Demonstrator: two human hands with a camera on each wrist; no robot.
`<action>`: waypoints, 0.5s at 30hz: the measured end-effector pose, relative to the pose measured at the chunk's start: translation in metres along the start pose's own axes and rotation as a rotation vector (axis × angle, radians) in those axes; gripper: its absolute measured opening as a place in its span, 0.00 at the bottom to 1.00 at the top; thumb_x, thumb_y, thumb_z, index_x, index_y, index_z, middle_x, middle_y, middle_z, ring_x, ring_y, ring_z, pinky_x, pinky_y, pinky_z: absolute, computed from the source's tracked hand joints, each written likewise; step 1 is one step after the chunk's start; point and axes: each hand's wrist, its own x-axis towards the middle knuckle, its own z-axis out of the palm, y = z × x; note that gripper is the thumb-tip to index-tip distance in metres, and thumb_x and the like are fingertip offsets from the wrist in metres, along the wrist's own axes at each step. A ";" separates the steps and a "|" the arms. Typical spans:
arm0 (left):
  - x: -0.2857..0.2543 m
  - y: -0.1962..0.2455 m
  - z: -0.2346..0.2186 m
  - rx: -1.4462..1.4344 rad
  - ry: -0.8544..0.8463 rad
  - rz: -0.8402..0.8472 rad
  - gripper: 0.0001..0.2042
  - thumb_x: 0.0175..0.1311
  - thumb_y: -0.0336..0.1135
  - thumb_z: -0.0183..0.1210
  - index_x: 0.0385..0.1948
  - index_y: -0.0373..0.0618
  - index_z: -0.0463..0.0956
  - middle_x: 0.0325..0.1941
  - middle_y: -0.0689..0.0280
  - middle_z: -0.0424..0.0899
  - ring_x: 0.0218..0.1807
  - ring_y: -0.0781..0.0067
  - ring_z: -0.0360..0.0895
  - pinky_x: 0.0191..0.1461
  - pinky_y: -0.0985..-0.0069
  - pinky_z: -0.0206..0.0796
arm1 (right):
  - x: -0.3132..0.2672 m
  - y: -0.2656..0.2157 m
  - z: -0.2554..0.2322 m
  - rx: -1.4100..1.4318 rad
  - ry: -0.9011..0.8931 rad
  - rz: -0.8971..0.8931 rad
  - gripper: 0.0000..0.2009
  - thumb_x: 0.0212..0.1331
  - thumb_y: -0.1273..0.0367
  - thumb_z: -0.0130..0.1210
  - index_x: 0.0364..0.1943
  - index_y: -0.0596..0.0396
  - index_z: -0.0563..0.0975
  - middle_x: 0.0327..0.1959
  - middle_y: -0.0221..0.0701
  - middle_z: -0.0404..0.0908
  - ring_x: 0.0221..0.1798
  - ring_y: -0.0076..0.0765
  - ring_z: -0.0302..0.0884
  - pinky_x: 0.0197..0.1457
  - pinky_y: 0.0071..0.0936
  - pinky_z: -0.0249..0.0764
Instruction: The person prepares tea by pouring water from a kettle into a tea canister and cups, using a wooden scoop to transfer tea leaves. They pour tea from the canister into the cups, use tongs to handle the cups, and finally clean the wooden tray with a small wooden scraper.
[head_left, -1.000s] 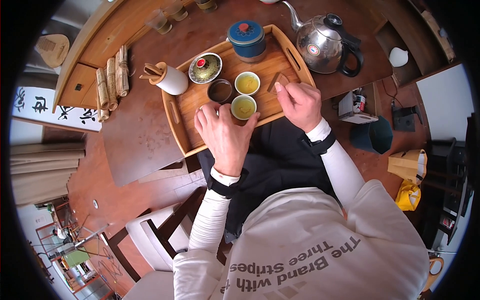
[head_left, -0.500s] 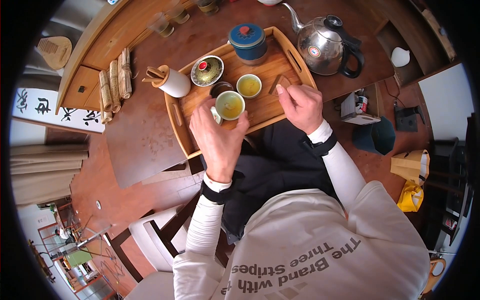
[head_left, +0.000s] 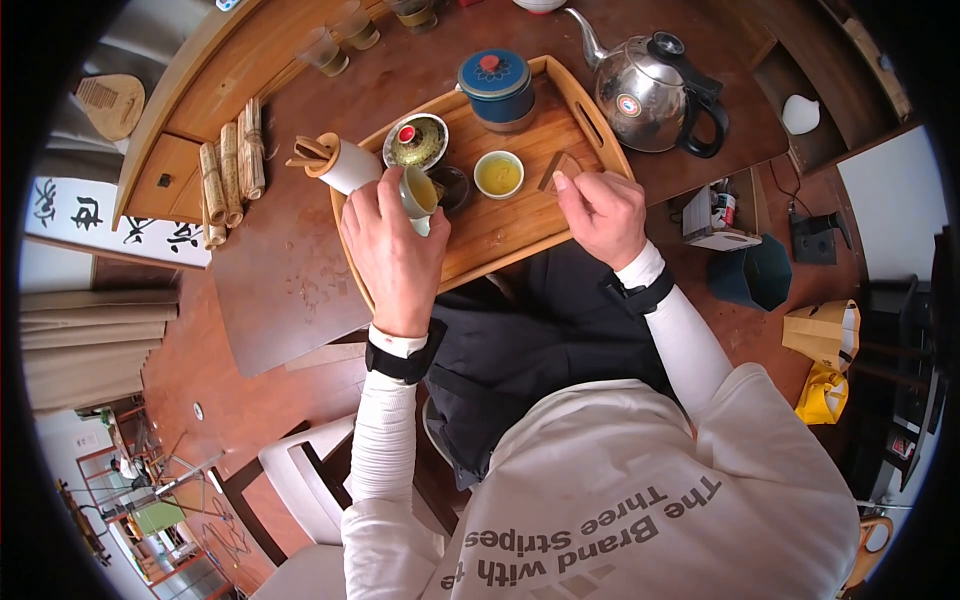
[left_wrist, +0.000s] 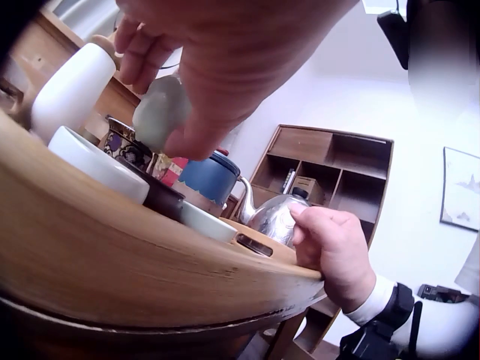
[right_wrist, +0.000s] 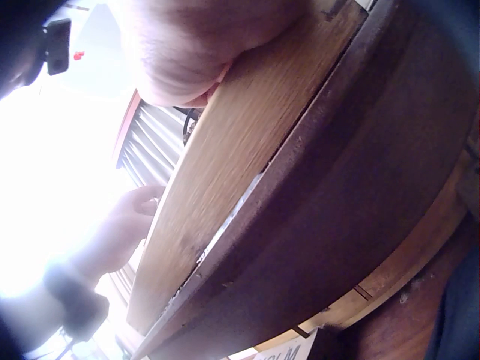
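Note:
My left hand (head_left: 395,245) grips a small pale teacup (head_left: 415,192) holding yellow tea, raised above the tray and tilted so its mouth faces right. Close below that mouth stands a dark cup (head_left: 454,187). Partly hidden by the fingers is a white cup (left_wrist: 97,166) on the tray's left side. Another teacup of yellow tea (head_left: 499,174) stands mid-tray. At the right side, my right hand (head_left: 603,215) pinches a small brown wooden piece (head_left: 562,168) between thumb and curled fingers, close over the rim of the wooden tray (head_left: 500,262).
On the tray are a patterned lidded bowl (head_left: 416,145) and a blue lidded pot (head_left: 496,88). A white holder with wooden tools (head_left: 350,168) stands at its left edge. A steel kettle (head_left: 645,95) is at right, bamboo rolls (head_left: 228,175) at left, and several glasses (head_left: 322,52) behind.
My left hand has lifted the teacup off the tray, carried it left and tipped it beside the dark cup. The right hand has stayed in place with the wooden piece.

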 end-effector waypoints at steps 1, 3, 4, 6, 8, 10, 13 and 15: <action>0.001 0.000 0.000 -0.001 0.000 -0.001 0.28 0.46 0.29 0.71 0.54 0.45 0.75 0.48 0.56 0.78 0.53 0.49 0.74 0.58 0.57 0.66 | 0.000 0.000 0.000 0.000 0.002 0.001 0.17 0.60 0.70 0.66 0.17 0.53 0.71 0.16 0.35 0.74 0.17 0.46 0.71 0.23 0.40 0.65; 0.004 0.000 -0.001 0.094 0.018 0.132 0.29 0.46 0.27 0.71 0.55 0.46 0.74 0.48 0.57 0.77 0.52 0.50 0.73 0.58 0.57 0.65 | -0.001 0.001 0.001 -0.002 -0.001 -0.001 0.17 0.60 0.70 0.66 0.17 0.53 0.71 0.16 0.35 0.74 0.17 0.46 0.71 0.23 0.40 0.65; 0.006 0.000 -0.001 0.093 0.019 0.132 0.29 0.46 0.27 0.71 0.55 0.46 0.74 0.48 0.57 0.77 0.52 0.50 0.73 0.58 0.57 0.65 | -0.001 0.002 0.001 -0.004 -0.003 -0.003 0.17 0.60 0.70 0.66 0.17 0.53 0.71 0.16 0.35 0.74 0.17 0.46 0.71 0.23 0.40 0.65; 0.008 0.000 -0.001 0.120 0.001 0.161 0.29 0.47 0.27 0.71 0.55 0.45 0.74 0.48 0.57 0.77 0.53 0.51 0.73 0.58 0.58 0.64 | -0.002 0.002 0.001 -0.002 -0.003 -0.001 0.17 0.60 0.70 0.66 0.17 0.53 0.71 0.16 0.35 0.74 0.17 0.46 0.71 0.23 0.40 0.65; 0.009 -0.001 0.000 0.107 0.017 0.138 0.28 0.47 0.29 0.72 0.54 0.44 0.74 0.48 0.57 0.77 0.53 0.51 0.73 0.58 0.58 0.64 | -0.001 0.002 0.001 0.002 -0.003 0.001 0.17 0.61 0.70 0.65 0.17 0.53 0.71 0.16 0.35 0.74 0.17 0.46 0.71 0.23 0.39 0.65; 0.008 -0.002 0.001 0.094 0.033 0.113 0.28 0.48 0.30 0.73 0.54 0.43 0.74 0.48 0.56 0.77 0.53 0.51 0.74 0.57 0.58 0.65 | -0.001 0.002 0.001 0.005 0.003 -0.001 0.17 0.61 0.70 0.66 0.17 0.53 0.71 0.16 0.36 0.74 0.17 0.46 0.71 0.23 0.40 0.65; -0.002 -0.001 0.004 -0.064 0.036 -0.044 0.28 0.48 0.35 0.75 0.52 0.41 0.74 0.49 0.55 0.77 0.53 0.50 0.74 0.58 0.57 0.65 | -0.001 0.002 0.001 0.004 -0.005 0.004 0.17 0.61 0.70 0.66 0.17 0.53 0.71 0.16 0.36 0.74 0.17 0.46 0.71 0.23 0.40 0.65; -0.010 0.007 0.003 -0.122 0.015 -0.079 0.30 0.46 0.39 0.77 0.49 0.38 0.73 0.49 0.53 0.77 0.54 0.48 0.74 0.59 0.55 0.67 | 0.000 0.001 0.000 -0.005 -0.013 0.006 0.17 0.61 0.70 0.66 0.17 0.53 0.71 0.15 0.36 0.74 0.17 0.46 0.71 0.23 0.40 0.65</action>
